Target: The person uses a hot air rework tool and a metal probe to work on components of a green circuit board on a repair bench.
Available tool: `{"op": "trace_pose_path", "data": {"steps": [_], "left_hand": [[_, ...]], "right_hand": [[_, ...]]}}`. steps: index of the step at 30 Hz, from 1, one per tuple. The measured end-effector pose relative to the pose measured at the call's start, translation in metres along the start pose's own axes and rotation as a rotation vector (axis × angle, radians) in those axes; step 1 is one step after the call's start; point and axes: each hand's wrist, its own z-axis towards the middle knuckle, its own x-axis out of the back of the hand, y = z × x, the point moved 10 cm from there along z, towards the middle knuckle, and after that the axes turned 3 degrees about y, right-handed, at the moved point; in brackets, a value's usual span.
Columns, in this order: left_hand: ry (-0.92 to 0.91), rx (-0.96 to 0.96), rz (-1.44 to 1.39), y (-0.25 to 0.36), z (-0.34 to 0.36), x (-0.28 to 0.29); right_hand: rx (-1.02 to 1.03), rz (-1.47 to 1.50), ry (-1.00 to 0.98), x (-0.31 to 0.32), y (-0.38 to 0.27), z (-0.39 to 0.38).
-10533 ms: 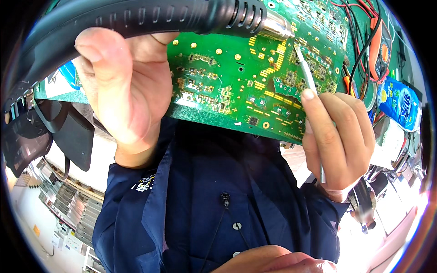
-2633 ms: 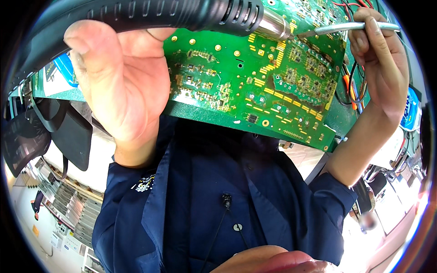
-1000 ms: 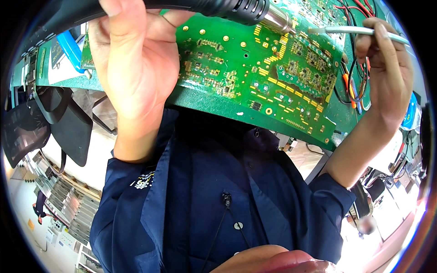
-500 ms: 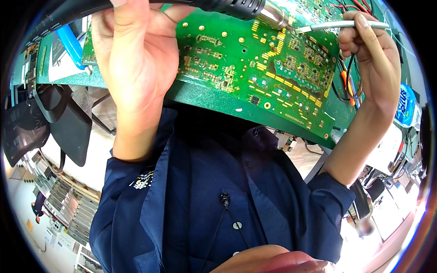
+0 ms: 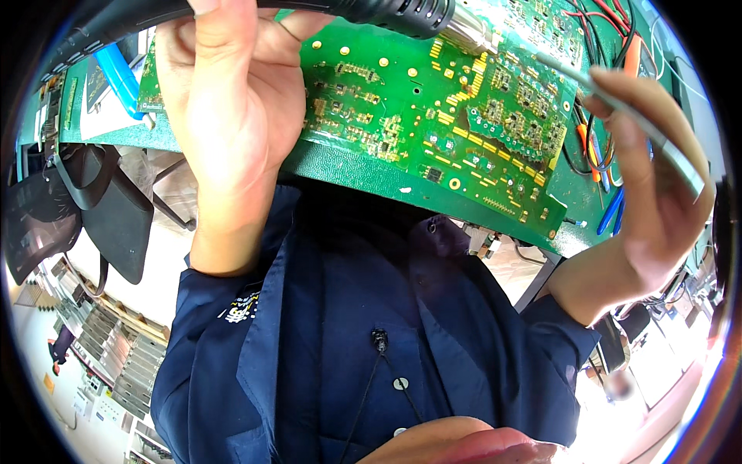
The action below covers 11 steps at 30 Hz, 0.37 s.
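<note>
My left hand [image 5: 236, 108] is wrapped round a black hot-air gun [image 5: 398, 14] with its palm facing up. The gun's metal nozzle [image 5: 470, 32] points down to the right, close over a large green circuit board [image 5: 421, 116] crowded with small parts and gold pads. Grey tweezers [image 5: 572, 74] are held in my right hand [image 5: 657, 174], slanting from over the board's right part back across the fingers. Their tips are apart from the nozzle and too blurred to tell whether they grip anything.
The board lies on a green table mat [image 5: 340, 166]. Red and black cables [image 5: 618, 23] run at the far right. Near the right arm are orange-handled tools [image 5: 592, 151] and a blue handle [image 5: 612, 213]. A blue tubular thing [image 5: 120, 81] lies left; a black chair [image 5: 116, 216] stands below.
My right hand has moved right and turned, drawing the tweezers back from the nozzle and tilting them. My left hand and the hot-air gun have barely moved.
</note>
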Motion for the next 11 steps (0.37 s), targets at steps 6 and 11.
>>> {"op": "trace_pose_path", "data": {"steps": [6,11], "left_hand": [[0.043,0.041,0.011,0.004,0.000,-0.006],[0.202,0.078,0.191,0.003,0.001,-0.005]], "right_hand": [[0.141,-0.129,-0.353,-0.023,-0.029,-0.001],[-0.032,0.089,-0.237,-0.009,-0.004,0.000]]}}
